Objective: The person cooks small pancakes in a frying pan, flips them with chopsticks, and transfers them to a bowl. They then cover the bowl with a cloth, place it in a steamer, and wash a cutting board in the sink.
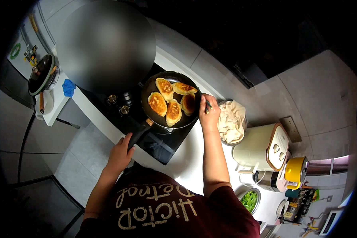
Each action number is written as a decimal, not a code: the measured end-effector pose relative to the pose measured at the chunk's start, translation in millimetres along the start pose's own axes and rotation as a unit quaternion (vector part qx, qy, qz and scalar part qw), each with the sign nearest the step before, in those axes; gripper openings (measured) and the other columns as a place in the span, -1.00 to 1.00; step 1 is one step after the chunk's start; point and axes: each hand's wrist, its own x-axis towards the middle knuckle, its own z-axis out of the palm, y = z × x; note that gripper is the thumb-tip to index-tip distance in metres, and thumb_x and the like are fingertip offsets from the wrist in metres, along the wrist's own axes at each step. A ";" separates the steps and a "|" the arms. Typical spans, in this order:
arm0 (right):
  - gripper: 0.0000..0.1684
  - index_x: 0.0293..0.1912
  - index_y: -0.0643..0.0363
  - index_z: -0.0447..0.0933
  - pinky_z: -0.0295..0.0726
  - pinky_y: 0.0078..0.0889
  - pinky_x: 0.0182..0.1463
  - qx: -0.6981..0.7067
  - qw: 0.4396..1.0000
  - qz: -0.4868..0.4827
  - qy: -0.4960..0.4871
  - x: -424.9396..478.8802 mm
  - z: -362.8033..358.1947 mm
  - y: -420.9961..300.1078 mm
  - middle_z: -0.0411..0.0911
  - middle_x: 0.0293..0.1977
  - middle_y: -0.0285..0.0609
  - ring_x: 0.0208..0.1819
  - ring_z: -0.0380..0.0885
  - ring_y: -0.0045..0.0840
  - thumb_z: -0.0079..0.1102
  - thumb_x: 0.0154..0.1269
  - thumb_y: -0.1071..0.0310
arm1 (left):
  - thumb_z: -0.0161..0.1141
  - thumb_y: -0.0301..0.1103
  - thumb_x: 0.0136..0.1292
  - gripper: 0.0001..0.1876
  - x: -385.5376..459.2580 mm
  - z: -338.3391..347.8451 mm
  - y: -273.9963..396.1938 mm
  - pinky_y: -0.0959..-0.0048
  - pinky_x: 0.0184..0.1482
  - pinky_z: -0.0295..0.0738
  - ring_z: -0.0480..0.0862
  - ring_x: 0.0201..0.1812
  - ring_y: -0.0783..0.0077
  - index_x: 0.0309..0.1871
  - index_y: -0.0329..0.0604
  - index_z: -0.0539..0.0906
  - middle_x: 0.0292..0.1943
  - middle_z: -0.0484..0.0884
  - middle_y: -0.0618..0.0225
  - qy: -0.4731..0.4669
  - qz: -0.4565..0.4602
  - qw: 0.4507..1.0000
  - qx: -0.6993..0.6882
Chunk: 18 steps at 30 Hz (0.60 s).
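My left hand (120, 155) is wrapped around the black handle (137, 136) of a frying pan (149, 114), which sits over the right side of a black glass gas hob (159, 148). Several browned, half-moon filled pastries (173, 113) lie in the pan, their fried faces up; the one at the right is darkest. At the pan's right rim, my right hand (209, 111) grips dark green chopsticks (208, 104). Their butt ends stick out of the fist, and the far ends are hard to make out at the rim.
A cloth-lined bowl (232, 122) stands close by my right hand. Beyond it are a cream appliance (253, 150), a yellow pot (294, 169) and a bowl of greens (250, 200). A blue cloth (68, 88) and another pan (41, 76) lie left; a blurred disc hides the upper left.
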 end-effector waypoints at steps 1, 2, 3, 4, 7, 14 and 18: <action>-0.91 -0.28 0.21 0.54 0.57 -0.30 -0.25 -0.001 1.000 -0.009 0.002 -0.5 -3.9 -2.1 0.58 -0.37 -0.07 -0.34 0.60 -0.17 0.10 0.32 0.42 | 0.14 -0.37 0.24 -0.46 -1.2 1.5 -1.8 0.07 -0.20 0.51 0.61 -0.23 -0.16 0.29 -0.20 0.30 -0.16 0.55 -0.11 0.004 0.004 1.000 -0.001; -0.92 -0.28 0.20 0.54 0.57 -0.30 -0.25 -0.002 1.000 -0.018 0.004 -0.1 -8.2 -5.0 0.58 -0.37 -0.07 -0.34 0.61 -0.17 0.11 0.32 0.42 | 0.14 -0.36 0.24 -0.46 -1.6 2.1 -2.8 0.07 -0.20 0.51 0.61 -0.23 -0.16 0.29 -0.20 0.30 -0.16 0.55 -0.10 0.008 0.008 1.000 -0.002; -0.93 -0.28 0.20 0.55 0.57 -0.32 -0.26 -0.010 1.000 -0.014 0.000 1.8 -15.0 -12.8 0.58 -0.37 -0.07 -0.35 0.60 -0.18 0.11 0.31 0.44 | 0.14 -0.36 0.24 -0.46 -2.0 2.1 -2.8 0.07 -0.20 0.51 0.61 -0.23 -0.16 0.29 -0.21 0.31 -0.16 0.55 -0.10 0.008 0.008 1.000 -0.003; -0.93 -0.29 0.20 0.55 0.57 -0.33 -0.26 0.021 1.000 -0.007 -0.007 2.8 -15.8 -10.7 0.58 -0.38 -0.08 -0.34 0.60 -0.19 0.12 0.30 0.44 | 0.14 -0.36 0.24 -0.46 -1.8 1.9 -2.4 0.08 -0.20 0.51 0.61 -0.22 -0.16 0.29 -0.21 0.31 -0.16 0.55 -0.10 0.008 0.008 1.000 -0.003; -0.94 -0.32 0.20 0.55 0.57 -0.33 -0.27 0.053 0.995 -0.039 -0.069 9.8 -19.1 -10.1 0.58 -0.39 -0.11 -0.34 0.60 -0.21 0.19 0.26 0.42 | 0.14 -0.35 0.24 -0.46 -1.2 0.2 -0.7 0.08 -0.20 0.51 0.61 -0.22 -0.16 0.29 -0.22 0.31 -0.15 0.55 -0.10 0.004 0.003 1.000 0.000; -0.83 -0.43 0.18 0.50 0.56 -0.25 -0.33 -0.051 0.962 -0.180 -0.197 16.9 -5.6 -8.8 0.54 -0.50 -0.18 -0.39 0.56 -0.28 0.31 0.12 0.35 | 0.14 -0.35 0.23 -0.46 -0.1 -2.2 1.7 0.08 -0.20 0.52 0.61 -0.23 -0.16 0.28 -0.23 0.32 -0.16 0.56 -0.10 -0.002 -0.002 1.000 0.005; -0.78 -0.50 0.17 0.44 0.55 -0.26 -0.43 -0.050 0.964 -0.210 -0.157 23.7 8.1 -17.7 0.48 -0.58 -0.17 -0.49 0.54 -0.28 0.29 0.14 0.36 | 0.14 -0.36 0.23 -0.46 0.6 -1.1 0.8 0.08 -0.21 0.53 0.62 -0.24 -0.16 0.29 -0.23 0.32 -0.17 0.56 -0.10 -0.008 -0.011 1.000 0.007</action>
